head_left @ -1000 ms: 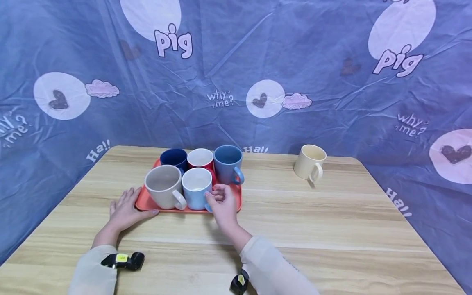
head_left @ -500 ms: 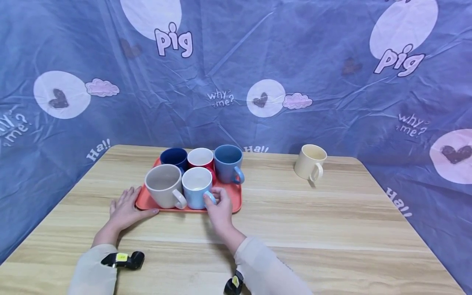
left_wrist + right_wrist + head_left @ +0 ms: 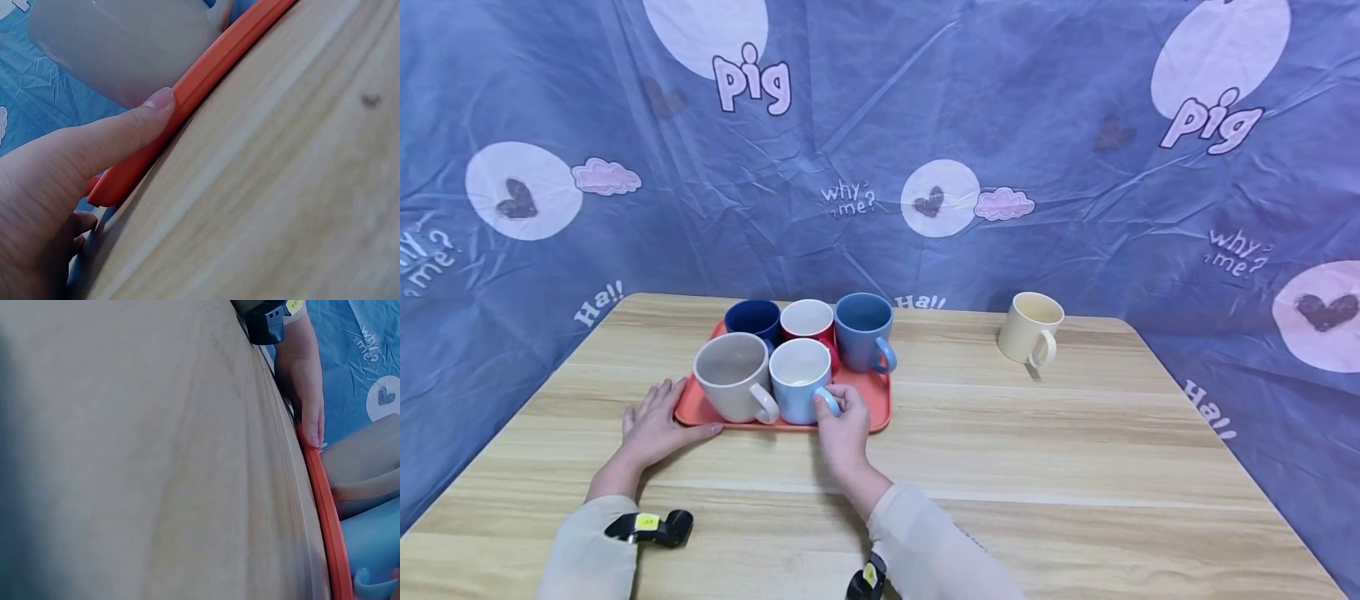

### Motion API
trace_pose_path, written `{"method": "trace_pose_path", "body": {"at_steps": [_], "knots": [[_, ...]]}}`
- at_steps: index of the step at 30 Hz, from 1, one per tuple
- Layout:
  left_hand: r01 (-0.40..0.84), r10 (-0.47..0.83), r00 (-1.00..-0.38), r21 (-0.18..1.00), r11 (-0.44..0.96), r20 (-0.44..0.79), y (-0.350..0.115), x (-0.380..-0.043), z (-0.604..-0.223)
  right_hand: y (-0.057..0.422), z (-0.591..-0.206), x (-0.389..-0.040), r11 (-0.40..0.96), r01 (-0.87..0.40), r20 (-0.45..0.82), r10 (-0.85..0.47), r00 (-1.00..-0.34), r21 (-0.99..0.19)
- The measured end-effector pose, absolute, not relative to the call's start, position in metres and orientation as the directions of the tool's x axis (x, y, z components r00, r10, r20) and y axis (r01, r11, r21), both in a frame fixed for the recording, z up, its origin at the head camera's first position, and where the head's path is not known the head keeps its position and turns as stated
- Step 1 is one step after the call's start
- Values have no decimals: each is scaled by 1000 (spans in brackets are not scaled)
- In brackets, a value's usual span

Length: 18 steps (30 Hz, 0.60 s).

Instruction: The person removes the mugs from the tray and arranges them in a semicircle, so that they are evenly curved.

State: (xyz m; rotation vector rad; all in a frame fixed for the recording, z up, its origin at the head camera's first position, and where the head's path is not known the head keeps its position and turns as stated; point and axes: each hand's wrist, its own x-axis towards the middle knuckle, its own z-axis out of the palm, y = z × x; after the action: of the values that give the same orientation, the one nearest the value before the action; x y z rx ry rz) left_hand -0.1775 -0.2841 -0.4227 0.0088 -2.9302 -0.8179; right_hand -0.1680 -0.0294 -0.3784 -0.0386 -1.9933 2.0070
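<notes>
A light blue mug (image 3: 796,392) with a white inside stands upright at the front of an orange-red tray (image 3: 877,404). My right hand (image 3: 846,432) pinches its handle between thumb and fingers. At the tray's front left corner rests my left hand (image 3: 655,429), fingers stretched along the side; its thumb (image 3: 134,128) lies against the front rim in the left wrist view. A large grey mug (image 3: 730,383) stands on the tray between my hands. Behind are a navy mug (image 3: 751,318), a red mug (image 3: 827,335) with a white inside, and a slate-blue mug (image 3: 859,342).
A cream mug (image 3: 1024,329) stands alone at the back right of the wooden table (image 3: 1075,467). Blue printed cloth (image 3: 820,108) hangs behind the table and along its sides. Each sleeve carries a black wrist camera (image 3: 658,528).
My right hand has shifted slightly left and closed round the light blue mug's handle. The mug has turned little or not at all, and my left hand stays at the tray corner.
</notes>
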Motion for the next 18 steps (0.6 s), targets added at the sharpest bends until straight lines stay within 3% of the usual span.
{"method": "trace_pose_path", "body": {"at_steps": [18], "knots": [[20,-31,-996,519,855,88,-283,-177,-422,-39,-398,-183,-60,-188,161,311,-937,-980]]}}
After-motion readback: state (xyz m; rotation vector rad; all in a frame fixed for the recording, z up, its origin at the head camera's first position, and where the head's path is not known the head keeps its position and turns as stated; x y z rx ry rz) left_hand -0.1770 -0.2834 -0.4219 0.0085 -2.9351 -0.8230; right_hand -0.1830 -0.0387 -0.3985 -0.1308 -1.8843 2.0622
